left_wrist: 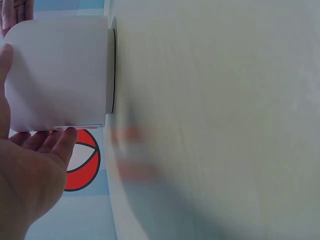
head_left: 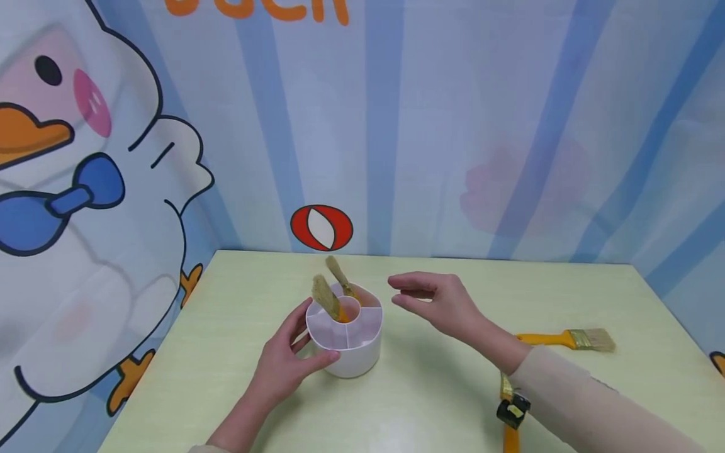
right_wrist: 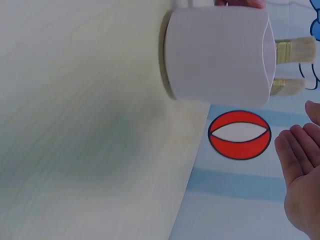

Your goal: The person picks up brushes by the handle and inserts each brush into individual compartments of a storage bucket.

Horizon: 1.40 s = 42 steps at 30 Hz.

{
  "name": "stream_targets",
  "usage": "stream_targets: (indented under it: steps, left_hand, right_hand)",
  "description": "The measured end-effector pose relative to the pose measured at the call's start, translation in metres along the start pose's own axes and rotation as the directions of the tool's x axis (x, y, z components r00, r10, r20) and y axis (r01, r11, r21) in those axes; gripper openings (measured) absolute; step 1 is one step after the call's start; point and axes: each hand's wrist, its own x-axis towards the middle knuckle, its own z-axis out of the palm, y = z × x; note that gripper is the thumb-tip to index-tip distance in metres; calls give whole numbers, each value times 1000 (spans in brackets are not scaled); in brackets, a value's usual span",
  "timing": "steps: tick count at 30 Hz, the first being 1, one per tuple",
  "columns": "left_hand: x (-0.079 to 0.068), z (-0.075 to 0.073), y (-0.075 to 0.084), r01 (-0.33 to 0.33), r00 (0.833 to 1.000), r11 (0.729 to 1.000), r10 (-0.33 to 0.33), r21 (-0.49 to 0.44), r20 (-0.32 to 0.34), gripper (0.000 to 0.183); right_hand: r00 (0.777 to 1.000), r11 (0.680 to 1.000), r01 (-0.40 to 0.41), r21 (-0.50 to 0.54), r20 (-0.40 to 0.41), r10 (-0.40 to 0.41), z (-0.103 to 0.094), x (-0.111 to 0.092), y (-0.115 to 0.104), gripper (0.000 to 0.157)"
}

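Note:
A white round desk organizer (head_left: 348,363) with several compartments stands on the table. My left hand (head_left: 280,368) grips it from the left, thumb on the front wall and fingers round the far side. Two paintbrushes stand in it bristles up: one paintbrush (head_left: 325,297) leans out of the central round compartment, the other paintbrush (head_left: 338,273) from a rear one. To the right of the organizer, apart from it, my right hand (head_left: 436,301) hovers with loosely bent fingers and holds nothing. In the right wrist view, bristles (right_wrist: 302,50) stick out past the organizer's rim.
On the pale table (head_left: 430,402), a yellow-handled paintbrush (head_left: 591,340) lies at the right. Another paintbrush (head_left: 511,438) lies partly hidden under the right sleeve (head_left: 578,390). A small black device (head_left: 513,410) shows by that sleeve. Behind hangs a striped cartoon backdrop (head_left: 430,126).

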Motion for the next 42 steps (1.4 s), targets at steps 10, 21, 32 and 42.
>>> stream_targets:
  steps: [10, 21, 32, 42]
  left_hand:
    - [1, -3, 1, 4, 1000, 1000, -4, 0, 25, 105]
    - [2, -8, 0, 9, 999, 1000, -10, 12, 48, 106]
    - [5, -11, 0, 2, 998, 1000, -3, 15, 68, 105]
    - [8, -9, -2, 1, 997, 1000, -2, 26, 73, 104]
  right_hand:
    - [998, 991, -61, -121, 6, 62, -37, -25, 21, 39]
    - [995, 943, -64, -326, 56, 87, -68, -63, 37, 45]
    - [983, 886, -89, -454, 105, 152, -79, -103, 48, 51]
    - [981, 762, -63, -644, 101, 167, -80, -145, 60, 54]
